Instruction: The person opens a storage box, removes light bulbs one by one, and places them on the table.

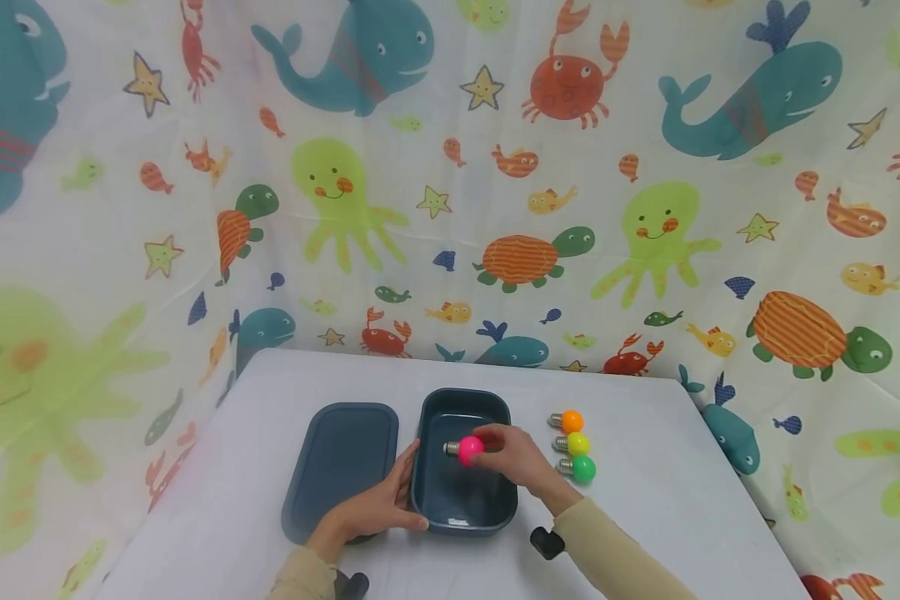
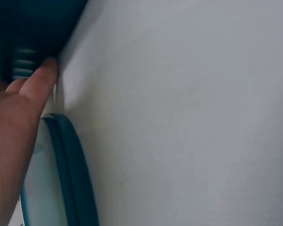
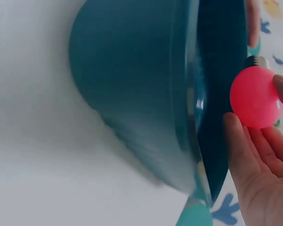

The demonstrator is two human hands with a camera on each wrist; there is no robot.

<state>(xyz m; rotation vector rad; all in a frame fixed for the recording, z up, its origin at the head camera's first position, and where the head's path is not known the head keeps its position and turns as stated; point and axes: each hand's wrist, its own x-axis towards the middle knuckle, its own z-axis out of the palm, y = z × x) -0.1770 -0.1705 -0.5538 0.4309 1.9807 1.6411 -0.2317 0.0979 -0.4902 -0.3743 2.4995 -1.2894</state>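
A pink light bulb (image 1: 470, 451) with a metal screw base is pinched in the fingertips of my right hand (image 1: 513, 454), over the inside of a dark blue rectangular container (image 1: 461, 527). The right wrist view shows thumb and fingers around the pink globe (image 3: 255, 96), close to the container's rim (image 3: 191, 94). My left hand (image 1: 381, 504) rests against the container's left wall, fingers extended along it and thumb at the near left corner. In the left wrist view that hand (image 2: 19, 108) touches the container's side (image 2: 33, 23).
A dark blue lid (image 1: 348, 458) lies flat left of the container, beside the left hand. Orange (image 1: 572, 421), yellow (image 1: 577, 443) and green (image 1: 582, 468) bulbs lie in a column to the right, near the right forearm. A sea-animal curtain (image 1: 450, 250) stands behind the white table (image 1: 645, 500).
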